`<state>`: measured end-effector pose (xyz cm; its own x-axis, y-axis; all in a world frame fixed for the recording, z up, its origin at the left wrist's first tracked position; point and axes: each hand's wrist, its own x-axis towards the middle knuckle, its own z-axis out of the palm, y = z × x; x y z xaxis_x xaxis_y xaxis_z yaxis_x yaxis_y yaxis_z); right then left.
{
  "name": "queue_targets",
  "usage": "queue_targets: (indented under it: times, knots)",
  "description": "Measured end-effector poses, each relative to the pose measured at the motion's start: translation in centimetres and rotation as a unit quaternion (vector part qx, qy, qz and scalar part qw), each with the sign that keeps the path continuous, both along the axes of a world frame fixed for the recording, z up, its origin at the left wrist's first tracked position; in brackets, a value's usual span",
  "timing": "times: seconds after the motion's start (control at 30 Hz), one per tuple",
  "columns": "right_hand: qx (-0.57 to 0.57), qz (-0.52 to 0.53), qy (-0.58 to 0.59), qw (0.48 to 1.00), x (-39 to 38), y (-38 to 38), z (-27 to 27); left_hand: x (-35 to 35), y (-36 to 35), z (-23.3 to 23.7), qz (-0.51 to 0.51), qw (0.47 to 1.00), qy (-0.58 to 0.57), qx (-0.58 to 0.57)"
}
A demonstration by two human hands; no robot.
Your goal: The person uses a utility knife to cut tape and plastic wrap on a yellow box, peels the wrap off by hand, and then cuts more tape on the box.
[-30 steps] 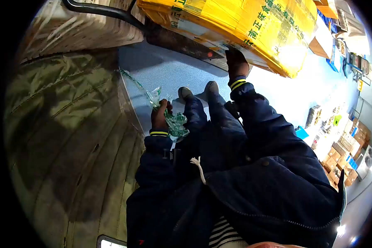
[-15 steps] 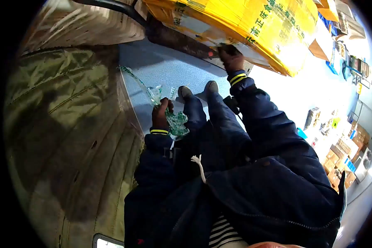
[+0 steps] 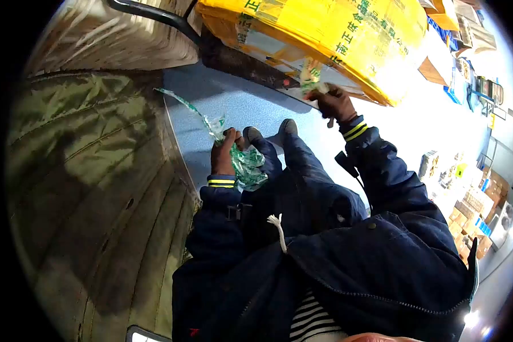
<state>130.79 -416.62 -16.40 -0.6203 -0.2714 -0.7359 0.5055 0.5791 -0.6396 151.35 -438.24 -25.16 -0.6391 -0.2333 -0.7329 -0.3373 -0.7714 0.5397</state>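
Observation:
My left hand is closed around a crumpled wad of clear plastic tape with green print. A loose strip of it trails up and to the left from my fingers. My right hand pinches the end of a yellowish tape strip at the lower side of a large box. That box is wrapped in yellow tape with dark green characters. The strip stretches between the box's side and my fingers, and its upper end appears attached there.
The box rests on a dark cart platform with a black bent handle. A green quilted curtain hangs along the left. Blue floor lies under my feet. Shelves and cartons stand far right.
My right hand has moved back from the box's lower side, slightly right and down, drawing a tape strip out with it. My left hand stays nearly in place with the crumpled tape.

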Motion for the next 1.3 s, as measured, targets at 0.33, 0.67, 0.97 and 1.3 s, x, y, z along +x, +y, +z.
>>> queue_targets:
  times: [0.33, 0.67, 0.97, 1.3]
  knots:
    - [-0.005, -0.033, 0.089, 0.995, 3.4, 2.9, -4.4, -0.6, 1.1, 1.0, 0.015, 0.999, -0.035, 0.033]
    - [-0.049, -0.122, 0.059, 0.99, -0.4, 0.1, -2.3, -2.8, 3.0, 2.9, 0.024, 0.997, -0.049, 0.062]
    - [0.033, -0.082, 0.076, 0.993, -0.5, -1.7, -2.6, -8.1, 5.0, 2.0, -0.062, 0.996, 0.052, -0.025]
    - [0.167, 0.11, 0.491, 0.848, -0.3, 1.6, -1.4, -17.6, 9.5, -2.2, -0.171, 0.984, 0.037, -0.034]
